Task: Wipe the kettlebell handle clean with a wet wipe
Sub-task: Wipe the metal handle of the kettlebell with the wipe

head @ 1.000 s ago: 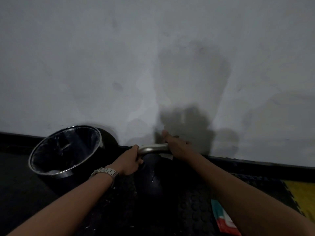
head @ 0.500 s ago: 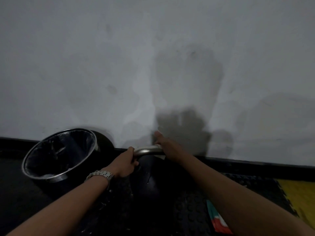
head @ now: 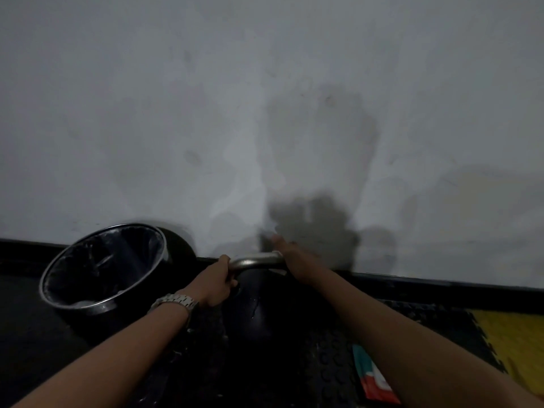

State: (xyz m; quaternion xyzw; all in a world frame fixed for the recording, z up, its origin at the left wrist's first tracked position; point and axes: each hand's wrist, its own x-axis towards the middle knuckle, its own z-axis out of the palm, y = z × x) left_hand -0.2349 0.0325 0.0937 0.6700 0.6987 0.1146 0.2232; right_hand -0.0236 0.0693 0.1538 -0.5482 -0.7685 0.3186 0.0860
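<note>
A black kettlebell [head: 259,313] stands on the dark floor mat close to the wall. Its metal handle [head: 255,260] arches across the top. My left hand [head: 213,282], with a metal watch on the wrist, grips the handle's left end. My right hand [head: 291,260] is wrapped over the handle's right end, thumb pointing up. A pale bit of wet wipe [head: 278,272] shows just under that hand; most of it is hidden.
A black bin [head: 103,266] with a metal rim and a liner stands at the left against the wall. A red, white and teal wipe packet [head: 375,378] lies on the studded black mat at the right. A yellow mat tile [head: 515,348] lies further right.
My right hand has stayed on the handle's right end with small shifts. The camera view has drifted slightly; both hands keep their hold.
</note>
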